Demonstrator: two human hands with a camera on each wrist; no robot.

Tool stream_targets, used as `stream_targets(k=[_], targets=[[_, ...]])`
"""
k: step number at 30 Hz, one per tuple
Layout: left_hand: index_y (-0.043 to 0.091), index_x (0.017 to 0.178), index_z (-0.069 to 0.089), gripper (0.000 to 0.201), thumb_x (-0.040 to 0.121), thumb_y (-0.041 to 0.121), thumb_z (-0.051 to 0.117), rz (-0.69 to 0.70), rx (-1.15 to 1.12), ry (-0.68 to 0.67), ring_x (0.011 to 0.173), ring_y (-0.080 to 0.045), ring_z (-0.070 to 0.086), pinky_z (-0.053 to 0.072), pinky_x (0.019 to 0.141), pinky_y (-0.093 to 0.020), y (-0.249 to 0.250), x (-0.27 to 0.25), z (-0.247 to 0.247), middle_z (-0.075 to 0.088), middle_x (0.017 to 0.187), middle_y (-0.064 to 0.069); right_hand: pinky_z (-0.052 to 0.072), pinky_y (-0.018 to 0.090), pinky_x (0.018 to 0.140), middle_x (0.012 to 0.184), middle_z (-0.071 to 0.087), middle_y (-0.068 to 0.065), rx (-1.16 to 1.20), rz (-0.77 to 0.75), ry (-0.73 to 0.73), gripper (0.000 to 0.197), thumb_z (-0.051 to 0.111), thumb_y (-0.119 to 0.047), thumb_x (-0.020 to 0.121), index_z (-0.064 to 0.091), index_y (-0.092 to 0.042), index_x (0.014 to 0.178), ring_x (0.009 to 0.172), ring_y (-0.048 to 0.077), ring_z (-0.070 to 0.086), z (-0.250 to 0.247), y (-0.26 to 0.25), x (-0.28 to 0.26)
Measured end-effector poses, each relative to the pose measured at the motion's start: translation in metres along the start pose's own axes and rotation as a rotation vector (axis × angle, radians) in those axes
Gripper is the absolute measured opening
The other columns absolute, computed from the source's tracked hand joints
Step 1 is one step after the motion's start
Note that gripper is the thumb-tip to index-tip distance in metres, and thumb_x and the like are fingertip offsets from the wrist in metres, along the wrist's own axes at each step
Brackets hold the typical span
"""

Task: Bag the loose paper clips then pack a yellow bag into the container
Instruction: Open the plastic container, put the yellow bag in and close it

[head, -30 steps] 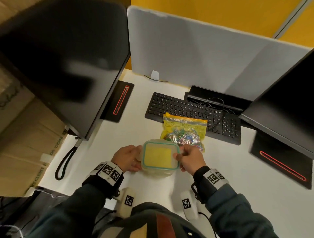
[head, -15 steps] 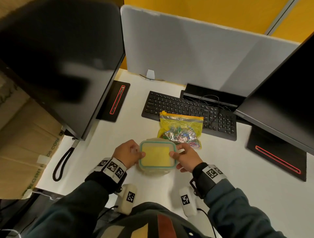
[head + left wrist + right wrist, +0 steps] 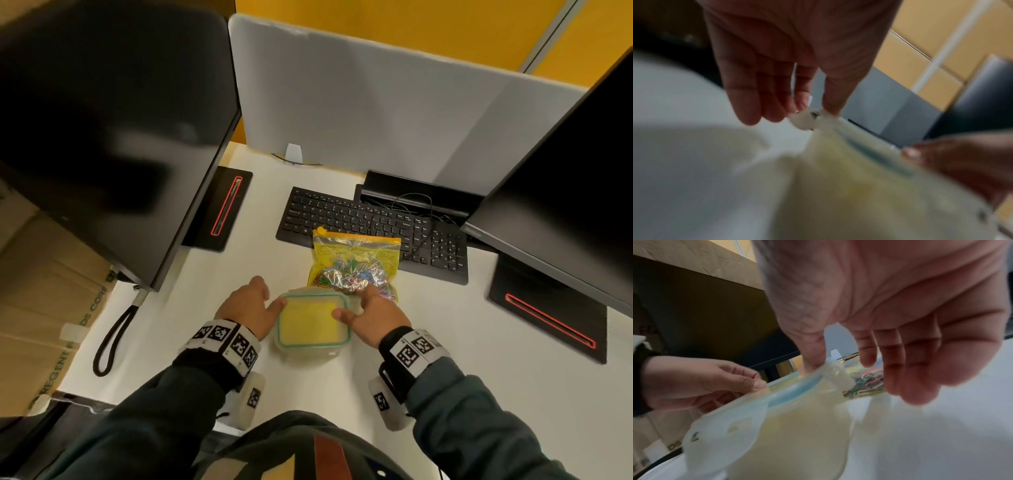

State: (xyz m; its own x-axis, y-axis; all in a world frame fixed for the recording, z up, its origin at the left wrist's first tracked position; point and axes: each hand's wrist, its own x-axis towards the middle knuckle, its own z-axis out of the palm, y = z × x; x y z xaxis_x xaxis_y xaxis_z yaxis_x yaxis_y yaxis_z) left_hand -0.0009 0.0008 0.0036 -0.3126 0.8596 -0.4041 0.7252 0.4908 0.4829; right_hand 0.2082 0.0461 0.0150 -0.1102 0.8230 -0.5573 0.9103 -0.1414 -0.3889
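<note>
Now both hands' fingers (image 3: 257,286) loosened beside container (image 3: 311,325), earlier gripping its lid.

You're at an office desk cubicle. White desk (image 3: 445,342) with a black keyboard (image 3: 359,222), two dark monitors: one at your left (image 3: 113,130), one at your right (image 3: 565,178), each on a black base with a red stripe. Grey divider panel (image 3: 376,102) stands behind the keyboard, yellow wall (image 3: 394,20) behind that. Cardboard boxes (image 3: 44,291) sit beside the desk on your left.
</note>
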Motion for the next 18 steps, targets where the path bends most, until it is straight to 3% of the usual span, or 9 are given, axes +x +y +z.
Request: stream_targets(k=[2, 5, 7, 8, 11, 13, 14, 16, 18], targets=[[0.011, 0.091, 0.051, 0.045, 0.088, 0.054, 0.036, -0.023, 0.169, -0.082, 0.081, -0.026, 0.055, 0.042, 0.069, -0.032, -0.002, 0.001, 0.000, 0.063, 0.096, -0.011, 0.044, 0.038, 0.093, 0.130, 0.056, 0.009, -0.081, 0.025, -0.021, 0.074, 0.049, -0.066, 0.079, 0.040, -0.012, 0.130, 0.115, 0.028, 0.055, -0.001, 0.002, 0.002], [0.007, 0.086, 0.057, 0.057, 0.094, 0.047, 0.018, 0.024, 0.195, -0.210, 0.077, -0.024, 0.052, 0.041, 0.072, -0.032, 0.001, 0.002, 0.006, 0.064, 0.095, -0.016, 0.046, 0.037, 0.086, 0.114, 0.061, 0.012, -0.038, -0.021, -0.159, 0.056, 0.036, -0.057, 0.090, 0.053, -0.011, 0.117, 0.101, 0.029, 0.058, 0.005, -0.001, 0.005], [0.004, 0.090, 0.058, 0.058, 0.096, 0.042, 0.015, 0.037, 0.089, -0.265, 0.068, -0.024, 0.051, 0.042, 0.068, -0.031, 0.004, 0.001, 0.009, 0.061, 0.083, -0.015, 0.048, 0.032, 0.065, 0.086, 0.059, 0.010, 0.160, -0.006, -0.255, 0.044, 0.035, -0.050, 0.094, 0.055, -0.013, 0.107, 0.072, 0.024, 0.056, 0.007, -0.001, 0.006], [0.006, 0.087, 0.057, 0.054, 0.096, 0.041, 0.016, 0.021, -0.017, -0.284, 0.062, -0.024, 0.051, 0.044, 0.064, -0.031, 0.002, 0.001, 0.011, 0.058, 0.076, -0.013, 0.042, 0.028, 0.053, 0.070, 0.053, 0.008, 0.262, 0.023, -0.299, 0.037, 0.036, -0.048, 0.095, 0.054, -0.015, 0.097, 0.056, 0.020, 0.049, 0.007, -0.001, 0.007], [0.012, 0.072, 0.050, 0.044, 0.095, 0.039, 0.026, -0.063, -0.269, -0.319, 0.053, -0.024, 0.050, 0.046, 0.058, -0.032, -0.003, -0.001, 0.009, 0.053, 0.063, -0.008, 0.028, 0.022, 0.045, 0.052, 0.040, 0.003, 0.409, 0.081, -0.359, 0.034, 0.038, -0.046, 0.095, 0.049, -0.019, 0.077, 0.042, 0.016, 0.033, 0.005, 0.002, 0.010], [0.011, 0.082, 0.052, 0.037, 0.093, 0.041, 0.034, -0.009, -0.131, -0.240, 0.067, -0.026, 0.055, 0.045, 0.065, -0.032, 0.000, -0.002, 0.005, 0.059, 0.076, -0.010, 0.032, 0.023, 0.045, 0.057, 0.043, 0.002, 0.335, 0.044, -0.305, 0.035, 0.039, -0.049, 0.093, 0.052, -0.021, 0.076, 0.046, 0.017, 0.038, 0.006, 0.002, 0.010], [0.011, 0.097, 0.051, 0.034, 0.090, 0.044, 0.043, 0.037, -0.037, -0.159, 0.082, -0.027, 0.056, 0.045, 0.072, -0.034, 0.004, -0.003, 0.002, 0.059, 0.094, -0.012, 0.037, 0.024, 0.049, 0.062, 0.048, 0.002, 0.293, 0.023, -0.254, 0.037, 0.041, -0.051, 0.092, 0.056, -0.020, 0.079, 0.052, 0.018, 0.044, 0.008, 0.002, 0.010], [0.018, 0.129, 0.032, 0.073, 0.073, 0.053, 0.063, 0.191, 0.084, -0.062, 0.116, -0.027, 0.045, 0.043, 0.093, -0.040, 0.017, -0.006, 0.000, 0.042, 0.130, -0.009, 0.044, 0.030, 0.065, 0.073, 0.056, 0.003, 0.216, -0.013, -0.114, 0.044, 0.046, -0.055, 0.087, 0.061, -0.015, 0.082, 0.070, 0.023, 0.055, 0.011, 0.005, 0.011], [0.025, 0.141, 0.008, 0.110, 0.057, 0.061, 0.070, 0.399, 0.275, -0.150, 0.133, -0.024, 0.026, 0.024, 0.111, -0.047, 0.029, -0.008, 0.006, 0.025, 0.146, -0.003, 0.042, 0.033, 0.069, 0.070, 0.055, 0.001, 0.150, -0.037, 0.023, 0.042, 0.050, -0.056, 0.084, 0.053, -0.016, 0.069, 0.075, 0.025, 0.055, 0.013, 0.007, 0.011]])
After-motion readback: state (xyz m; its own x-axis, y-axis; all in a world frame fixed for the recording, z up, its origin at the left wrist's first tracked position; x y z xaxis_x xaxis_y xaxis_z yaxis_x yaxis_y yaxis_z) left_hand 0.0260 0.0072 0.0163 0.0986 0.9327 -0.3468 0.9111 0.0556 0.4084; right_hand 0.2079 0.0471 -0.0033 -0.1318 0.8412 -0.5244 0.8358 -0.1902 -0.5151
